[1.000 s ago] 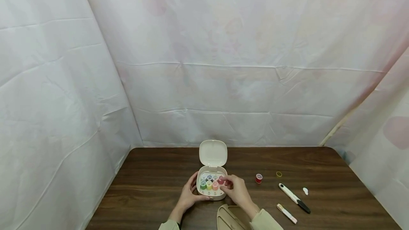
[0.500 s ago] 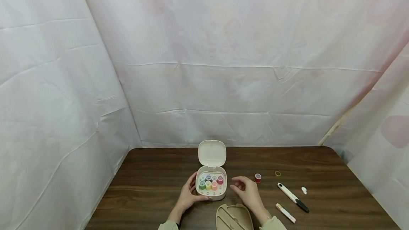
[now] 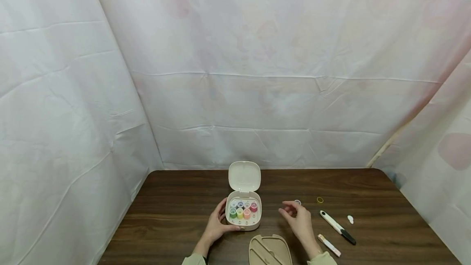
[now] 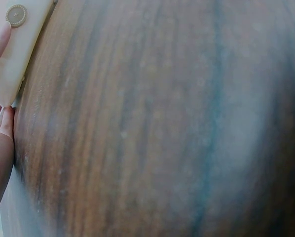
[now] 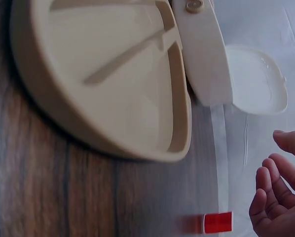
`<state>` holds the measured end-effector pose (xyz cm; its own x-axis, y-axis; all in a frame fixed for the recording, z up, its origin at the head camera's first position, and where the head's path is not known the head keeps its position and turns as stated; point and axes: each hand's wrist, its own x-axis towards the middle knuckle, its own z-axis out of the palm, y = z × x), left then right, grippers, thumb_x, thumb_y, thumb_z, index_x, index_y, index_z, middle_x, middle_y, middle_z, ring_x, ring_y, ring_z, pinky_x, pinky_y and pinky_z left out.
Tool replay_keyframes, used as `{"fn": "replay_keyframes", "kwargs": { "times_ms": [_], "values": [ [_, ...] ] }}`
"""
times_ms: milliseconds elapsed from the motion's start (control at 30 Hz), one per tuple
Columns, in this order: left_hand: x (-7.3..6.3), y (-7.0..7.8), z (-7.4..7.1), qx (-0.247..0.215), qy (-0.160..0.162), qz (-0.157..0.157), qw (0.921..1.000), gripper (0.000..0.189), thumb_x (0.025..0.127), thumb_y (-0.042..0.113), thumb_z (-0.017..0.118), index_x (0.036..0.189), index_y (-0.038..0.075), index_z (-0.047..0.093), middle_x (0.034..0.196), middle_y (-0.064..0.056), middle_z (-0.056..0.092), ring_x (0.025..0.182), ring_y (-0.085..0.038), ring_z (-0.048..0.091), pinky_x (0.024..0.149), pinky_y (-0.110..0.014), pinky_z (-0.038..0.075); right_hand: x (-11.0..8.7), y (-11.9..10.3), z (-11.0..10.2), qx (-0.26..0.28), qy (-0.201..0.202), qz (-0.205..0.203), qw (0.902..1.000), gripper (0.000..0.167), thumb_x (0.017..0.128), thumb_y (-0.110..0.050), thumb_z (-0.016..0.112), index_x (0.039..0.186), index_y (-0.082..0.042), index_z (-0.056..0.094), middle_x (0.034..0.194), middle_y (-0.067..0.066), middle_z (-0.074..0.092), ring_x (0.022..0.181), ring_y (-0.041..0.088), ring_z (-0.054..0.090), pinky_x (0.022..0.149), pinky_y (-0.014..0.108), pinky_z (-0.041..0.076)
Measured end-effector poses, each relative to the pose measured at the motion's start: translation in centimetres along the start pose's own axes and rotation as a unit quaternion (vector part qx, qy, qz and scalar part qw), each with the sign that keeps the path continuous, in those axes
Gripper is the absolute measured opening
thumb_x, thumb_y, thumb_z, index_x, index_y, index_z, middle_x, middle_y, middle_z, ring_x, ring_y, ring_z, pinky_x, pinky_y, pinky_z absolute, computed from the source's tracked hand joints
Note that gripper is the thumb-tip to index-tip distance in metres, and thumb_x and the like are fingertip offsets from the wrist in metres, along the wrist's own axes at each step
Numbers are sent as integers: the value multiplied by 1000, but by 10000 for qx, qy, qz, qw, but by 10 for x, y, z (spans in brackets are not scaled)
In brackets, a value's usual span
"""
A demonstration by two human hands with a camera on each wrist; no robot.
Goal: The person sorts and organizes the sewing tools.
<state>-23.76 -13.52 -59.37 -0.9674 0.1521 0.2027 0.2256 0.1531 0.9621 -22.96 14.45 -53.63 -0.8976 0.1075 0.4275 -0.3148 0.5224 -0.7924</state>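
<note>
A cream sewing box sits on the table with its lid raised at the back. Inside, several thread spools in green, yellow, pink, red and other colours stand in a white perforated insert. My left hand holds the box, fingers along its left side and thumb at the front by the round button. To the right, my right hand reaches over the table with nothing in its fingers. Just beyond its fingertips is a red thread spool, mostly hidden behind the hand in the head view.
A tan divided tray lies in front of the box. Toward the right are a yellow ring, a white-and-black handled tool, a small white piece and a slim pale stick-shaped item. White cloth hangs behind the table.
My right hand has let go of a red spool in the box's back row and moved right toward the other red spool. My left hand has stayed on the box.
</note>
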Motion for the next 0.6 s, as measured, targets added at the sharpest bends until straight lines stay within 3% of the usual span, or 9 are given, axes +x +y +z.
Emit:
{"fn": "replay_keyframes", "kwargs": {
  "times_ms": [267,500,600],
  "values": [
    [-4,24,1,-218,-73,-47,9997,100,57,6,82,135,-8,22,135,-29,28,122,-41,29,95,-43,34,4,17,-5,-287,468,355,9979,24,64,-7,79,84,-1,67,64,-2,58,53,0,48,50,18,41],
    [-1,3,0,-53,-13,27,10000,100,57,8,83,137,-3,24,136,-24,30,123,-37,30,95,-43,34,6,29,-9,-192,795,642,9946,25,60,-6,80,81,0,67,63,3,59,51,0,48,47,14,38],
    [-1,-3,0,25,19,377,9993,97,59,14,82,137,-1,26,135,-22,33,121,-34,34,93,-40,37,8,34,-10,-149,934,776,9925,25,59,-5,80,80,1,67,61,3,58,50,1,46,45,15,37]
  ]
}}
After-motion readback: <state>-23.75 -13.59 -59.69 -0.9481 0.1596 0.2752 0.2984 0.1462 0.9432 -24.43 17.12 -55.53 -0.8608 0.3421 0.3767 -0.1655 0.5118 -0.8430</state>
